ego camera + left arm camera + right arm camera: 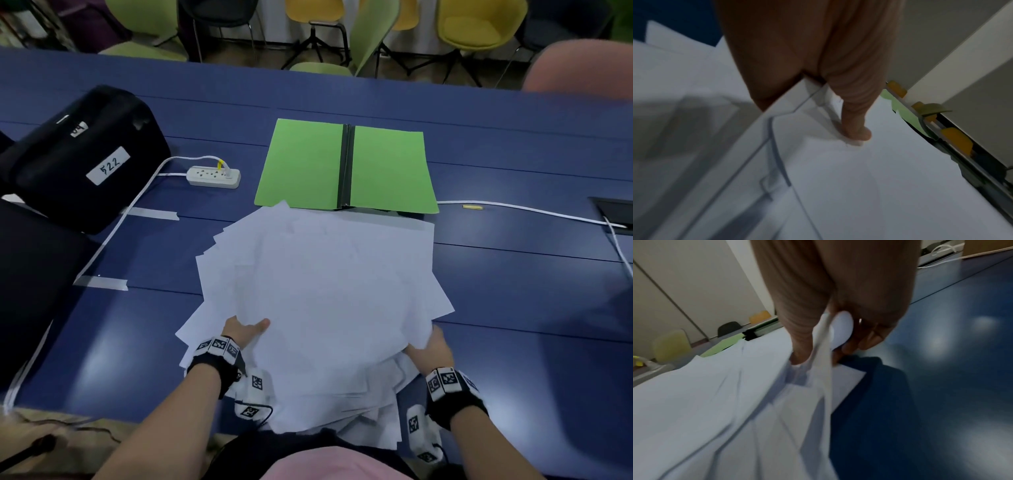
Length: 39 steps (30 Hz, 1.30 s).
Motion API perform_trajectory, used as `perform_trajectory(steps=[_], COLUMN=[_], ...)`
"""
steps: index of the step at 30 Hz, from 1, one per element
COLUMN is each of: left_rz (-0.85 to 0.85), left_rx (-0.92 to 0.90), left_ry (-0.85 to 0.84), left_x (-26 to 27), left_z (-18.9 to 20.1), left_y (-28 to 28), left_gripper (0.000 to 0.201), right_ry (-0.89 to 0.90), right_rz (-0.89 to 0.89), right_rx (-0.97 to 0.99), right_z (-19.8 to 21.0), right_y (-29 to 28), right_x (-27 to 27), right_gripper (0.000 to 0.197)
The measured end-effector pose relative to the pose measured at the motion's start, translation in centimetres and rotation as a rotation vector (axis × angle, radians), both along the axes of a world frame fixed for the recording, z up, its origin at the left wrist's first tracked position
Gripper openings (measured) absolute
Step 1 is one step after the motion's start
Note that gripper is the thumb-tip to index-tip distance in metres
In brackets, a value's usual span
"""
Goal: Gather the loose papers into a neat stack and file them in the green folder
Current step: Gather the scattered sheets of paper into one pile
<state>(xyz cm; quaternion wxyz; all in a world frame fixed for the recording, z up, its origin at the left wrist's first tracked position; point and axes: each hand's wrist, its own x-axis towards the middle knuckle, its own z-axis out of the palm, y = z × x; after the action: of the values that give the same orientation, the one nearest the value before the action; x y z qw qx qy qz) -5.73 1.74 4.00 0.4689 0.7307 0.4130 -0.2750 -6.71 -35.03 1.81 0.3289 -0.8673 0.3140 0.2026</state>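
So both hands, left hand (244, 330) and right hand (432, 349), are gripping the messy papers (322, 284), nothing's sitting in the open green folder (301, 164) yet.

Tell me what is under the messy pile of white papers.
Under the papers shows the blue table, and their far edge overlaps the open green folder. Left hand and right hand grip the near edges. The middle is covered.

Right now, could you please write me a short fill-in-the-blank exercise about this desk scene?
1. The green folder lies ____ on the table, beyond the papers.
2. Both hands hold the pile of white ____.
3. The left hand has its ____ on top of the sheets.
4. The power strip lies to the ____ of the folder.

Missing words: open; papers; thumb; left
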Motion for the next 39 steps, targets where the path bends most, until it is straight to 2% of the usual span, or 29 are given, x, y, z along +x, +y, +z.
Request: perform_trajectory(steps=[2, 3, 5, 7, 8, 10, 12, 14, 17, 19, 21, 23, 24, 26, 29, 31, 33, 36, 38, 39], left_rz=[0.014, 0.034, 0.092, 0.153, 0.176, 0.197, 0.162, 0.059, -0.044, -0.027, 0.086, 0.177, 0.221, 0.303, 0.330, 0.347, 0.294, 0.208, 0.182, 0.166], left_rx=[-0.030, -0.034, -0.045, 0.012, 0.044, 0.056, 0.041, -0.007, -0.019, 0.058, 0.227, 0.453, 0.503, 0.522, 0.459, 0.379, 0.319, 0.249, 0.230, 0.228], left_ry=[0.002, 0.006, -0.020, -0.029, -0.035, -0.063, -0.080, -0.069, -0.109, -0.172, -0.182, -0.062, 0.018, 0.128, 0.184, 0.154, 0.099, -0.016, -0.104, -0.131], left_x=[0.1, 0.2, 0.4, 0.5, 0.5, 0.5, 0.6, 0.6, 0.7, 0.6, 0.1, -0.7, -1.1, -1.7, -2.0, -1.9, -1.6, -1.2, -1.1, -1.1], left_z=[-1.6, -1.7, -0.3, 0.3, 0.4, 0.4, 0.7, 1.0, 0.6, 0.5, 0.9, 1.4, 1.4, 1.8, 2.1, 2.0, 1.3, 0.7, 0.8, 0.9], left_y=[0.4, 0.4, -0.2, -0.4, -0.5, -0.8, -1.8, -3.1, -3.8, -2.8, -0.4, 2.3, 3.2, 4.0, 3.1, 2.6, 2.5, 2.6, 2.4, 2.3], left_gripper=[0.116, 0.119, 0.105, 0.082, 0.076, 0.067, 0.062, 0.064, 0.054, 0.042, 0.050, 0.069, 0.080, 0.095, 0.098, 0.090, 0.067, 0.027, 0.025, 0.030], right_ry=[-0.025, -0.076, -0.199, -0.331, -0.340, -0.224, -0.083, -0.047, -0.124, -0.158, -0.199, -0.235, -0.231, -0.188, -0.139, -0.151, -0.183, -0.163, -0.109, -0.099], right_rz=[0.027, -0.012, -0.182, -0.378, -0.430, -0.391, -0.226, -0.138, -0.302, -0.364, -0.421, -0.474, -0.490, -0.503, -0.514, -0.509, -0.479, -0.406, -0.334, -0.317], right_rx=[0.094, 0.220, 0.429, 0.417, 0.399, 0.498, 0.599, 0.499, 0.423, 0.428, 0.407, 0.372, 0.348, 0.305, 0.249, 0.205, 0.124, 0.156, 0.216, 0.223], right_z=[0.6, 0.7, 1.4, 1.4, 1.5, 1.9, 2.3, 1.9, 1.5, 2.0, 2.8, 3.0, 2.9, 2.4, 1.4, 0.9, 0.0, 0.6, 1.0, 1.1], right_y=[0.9, 1.2, 1.7, 1.8, 1.8, 2.3, 3.1, 3.8, 4.0, 3.2, 2.2, 1.2, 1.0, 0.8, 1.0, 1.6, 1.9, 2.6, 2.7, 2.6], right_x=[0.5, 0.6, 0.4, 0.0, -0.2, -0.5, -0.6, -0.5, -0.4, -0.5, -0.7, -0.8, -0.8, -1.0, -0.8, -0.5, 0.2, 0.8, 0.8, 0.7], right_gripper=[0.034, 0.030, 0.037, 0.049, 0.050, 0.045, 0.041, 0.034, 0.027, 0.023, 0.016, 0.013, 0.013, 0.010, 0.006, 0.016, 0.027, 0.019, 0.006, 0.012])
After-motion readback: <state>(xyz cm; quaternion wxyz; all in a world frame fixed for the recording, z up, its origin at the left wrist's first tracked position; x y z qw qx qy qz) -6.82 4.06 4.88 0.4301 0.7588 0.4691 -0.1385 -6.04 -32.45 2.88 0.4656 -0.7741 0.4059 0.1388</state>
